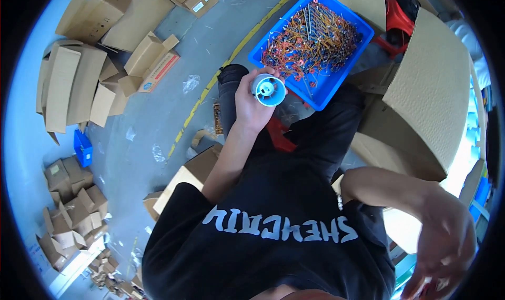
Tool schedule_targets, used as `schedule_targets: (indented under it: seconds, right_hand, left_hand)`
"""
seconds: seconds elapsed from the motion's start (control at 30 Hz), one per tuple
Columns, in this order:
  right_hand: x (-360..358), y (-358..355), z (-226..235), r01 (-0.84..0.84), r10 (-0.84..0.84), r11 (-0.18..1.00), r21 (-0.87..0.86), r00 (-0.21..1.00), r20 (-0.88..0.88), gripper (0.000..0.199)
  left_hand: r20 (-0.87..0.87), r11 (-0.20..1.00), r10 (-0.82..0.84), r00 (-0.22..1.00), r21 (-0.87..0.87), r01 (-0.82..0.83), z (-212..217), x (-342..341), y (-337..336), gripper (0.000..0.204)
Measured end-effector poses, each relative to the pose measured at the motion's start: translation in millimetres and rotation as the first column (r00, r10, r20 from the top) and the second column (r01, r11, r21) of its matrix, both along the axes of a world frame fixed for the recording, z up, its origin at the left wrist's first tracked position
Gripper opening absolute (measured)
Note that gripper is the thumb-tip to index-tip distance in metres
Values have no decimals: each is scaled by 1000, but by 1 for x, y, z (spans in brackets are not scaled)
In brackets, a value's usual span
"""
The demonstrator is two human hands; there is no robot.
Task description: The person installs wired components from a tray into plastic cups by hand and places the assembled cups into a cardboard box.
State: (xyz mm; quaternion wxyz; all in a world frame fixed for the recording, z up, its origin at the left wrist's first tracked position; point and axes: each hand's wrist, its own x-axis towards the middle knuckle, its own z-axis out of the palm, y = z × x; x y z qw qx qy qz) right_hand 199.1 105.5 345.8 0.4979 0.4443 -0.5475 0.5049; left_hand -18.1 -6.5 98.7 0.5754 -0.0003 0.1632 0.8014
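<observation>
My left hand (pixel 248 103) is closed around a white, round, cup-like plastic part (pixel 279 96). Its open end faces up and shows a pale blue inside with a hub in the middle. Just beyond it, across my knees, sits a blue tray (pixel 329 91) with a heap of thin wired pieces (pixel 310 39) in orange, red and dark colours. My right hand (pixel 447 234) is low at the far right, away from the tray. Its fingers are blurred and partly lost at the dark rim, with a small reddish patch by the fingertips that I cannot make out.
A large open cardboard box (pixel 426 89) stands close on my right. Red plastic (pixel 397 24) shows behind the tray. More cardboard boxes (pixel 73 84) and a small blue bin (pixel 83 148) are on the left. Plastic scraps (pixel 190 83) lie on the grey floor beside a yellow line (pixel 195 108).
</observation>
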Motion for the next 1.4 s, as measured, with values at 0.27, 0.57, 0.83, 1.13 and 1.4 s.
schedule_targets:
  seconds: [0.27, 0.57, 0.83, 1.13, 1.4]
  right_hand:
    - [-29, -27, -175, 685, -218, 698, -211, 484, 848, 32]
    - [-53, -27, -240, 817, 143, 427, -386, 361, 922, 19]
    - [-57, -31, -235, 792, 66, 397, -465, 480, 875, 12]
    - [-33, -16, -228, 827, -59, 425, -369, 432, 900, 17]
    - [-42, -40, -199, 824, -196, 483, -295, 431, 881, 22]
  left_hand:
    - [-269, 994, -106, 957, -43, 98, -6, 5, -12, 28]
    - [-494, 904, -412, 766, -112, 413, 2, 27, -5, 33]
    - [-362, 853, -492, 792, -19, 521, -7, 29, -6, 38]
    - [-482, 844, -509, 714, -118, 522, 2, -5, -4, 39]
    - [-46, 953, 110, 993, -278, -119, 5, 7, 9, 39]
